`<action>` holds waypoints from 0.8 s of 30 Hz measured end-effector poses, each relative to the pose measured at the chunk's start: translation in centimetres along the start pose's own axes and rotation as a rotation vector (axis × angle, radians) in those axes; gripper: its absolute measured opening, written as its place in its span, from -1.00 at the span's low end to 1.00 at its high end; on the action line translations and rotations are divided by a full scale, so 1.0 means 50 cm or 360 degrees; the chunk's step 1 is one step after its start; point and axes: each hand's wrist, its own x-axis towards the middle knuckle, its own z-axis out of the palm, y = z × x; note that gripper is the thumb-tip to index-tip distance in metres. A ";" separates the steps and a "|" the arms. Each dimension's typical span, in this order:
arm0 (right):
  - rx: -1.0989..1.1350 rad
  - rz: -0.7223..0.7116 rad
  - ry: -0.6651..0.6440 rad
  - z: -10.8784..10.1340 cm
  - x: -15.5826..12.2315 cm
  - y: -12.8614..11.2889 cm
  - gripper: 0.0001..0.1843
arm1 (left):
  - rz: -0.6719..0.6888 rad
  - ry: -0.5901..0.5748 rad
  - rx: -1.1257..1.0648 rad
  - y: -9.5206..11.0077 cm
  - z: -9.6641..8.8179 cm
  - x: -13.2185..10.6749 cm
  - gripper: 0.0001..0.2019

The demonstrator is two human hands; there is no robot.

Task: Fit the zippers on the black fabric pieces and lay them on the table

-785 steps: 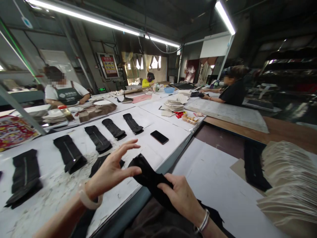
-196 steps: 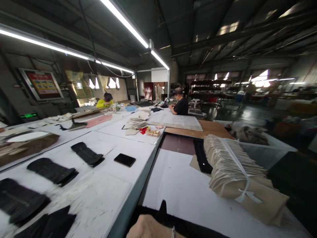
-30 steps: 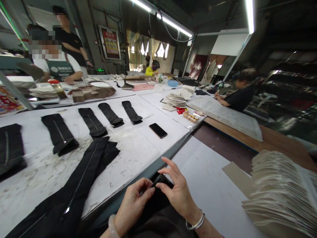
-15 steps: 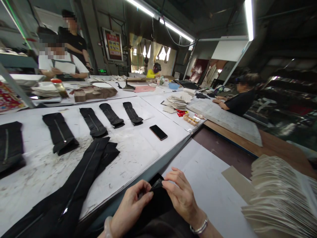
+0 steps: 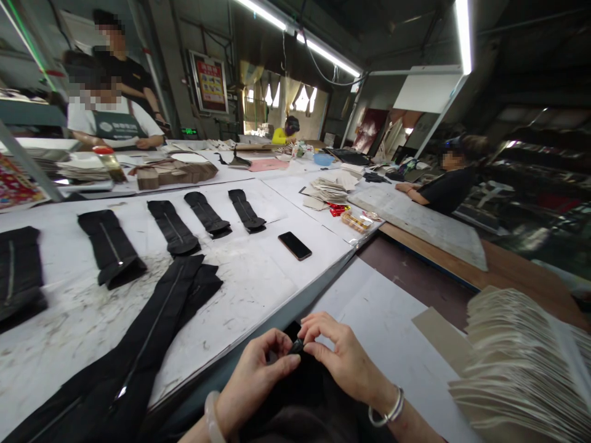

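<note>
Both my hands pinch the edge of a black fabric piece (image 5: 295, 346) near the table's front edge. My left hand (image 5: 258, 363) grips it from the left, thumb and fingers pressed together. Opposite, my right hand (image 5: 335, 347) has its thumb and fingertips closed on the same piece, almost touching the left fingers. The rest of the piece blends into dark cloth below, so its shape cannot be made out. To the left lies a heap of long black zippered fabric pieces (image 5: 152, 326). Behind it are several shorter black zippered pieces (image 5: 170, 227) in a row.
A phone (image 5: 294, 245) lies on the white table (image 5: 258, 277). A fanned stack of beige sheets (image 5: 521, 363) stands at the right. Red scissors (image 5: 339, 210) and a clear box (image 5: 356, 221) lie farther back. Co-workers are at the left, far back and right.
My hands have drawn closer together, the left moving right, and the fabric between them is bunched smaller. At the back left, a co-worker's hands with a pale sheet have lowered.
</note>
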 end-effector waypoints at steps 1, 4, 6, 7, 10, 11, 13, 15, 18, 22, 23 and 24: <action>0.0045 0.0042 -0.0025 -0.003 0.002 -0.002 -0.80 | -0.0005 -0.0005 -0.0015 0.002 0.001 0.000 -0.72; 0.0143 0.0135 -0.0083 -0.009 0.008 -0.005 -0.79 | -0.0014 -0.0018 -0.0053 0.004 0.003 -0.001 -0.72; 0.0192 0.0184 -0.0118 -0.010 0.012 -0.004 -0.81 | -0.0028 -0.0034 -0.0063 0.005 0.004 -0.003 -0.72; 0.0213 0.0204 -0.0135 -0.011 0.014 -0.004 -0.82 | -0.0035 -0.0043 -0.0060 0.006 0.004 -0.004 -0.71; 0.0259 0.0265 -0.0180 -0.012 0.020 -0.003 -0.84 | -0.0025 -0.0052 -0.0021 0.010 0.003 -0.007 -0.70; 0.0272 0.0289 -0.0189 -0.013 0.022 -0.004 -0.85 | -0.0005 -0.0045 0.0005 0.011 0.003 -0.008 -0.71; 0.0303 0.0339 -0.0210 -0.014 0.025 -0.004 -0.87 | 0.0052 -0.0021 0.0077 0.015 0.003 -0.010 -0.74; 0.0346 0.0386 -0.0230 -0.014 0.028 -0.003 -0.89 | 0.0105 0.0013 0.0169 0.018 0.003 -0.013 -0.77; 0.0410 0.0433 -0.0255 -0.012 0.030 -0.001 -0.92 | 0.0137 0.0048 0.0280 0.021 0.004 -0.016 -0.80; 0.0478 0.0480 -0.0265 -0.009 0.032 0.002 -0.92 | 0.0123 0.0046 0.0269 0.022 0.005 -0.017 -0.81; 0.0499 0.0496 -0.0262 -0.008 0.032 0.002 -0.92 | 0.0108 0.0043 0.0241 0.023 0.006 -0.017 -0.81; 0.0527 0.0516 -0.0258 -0.006 0.032 0.002 -0.91 | 0.0089 0.0035 0.0206 0.024 0.005 -0.016 -0.81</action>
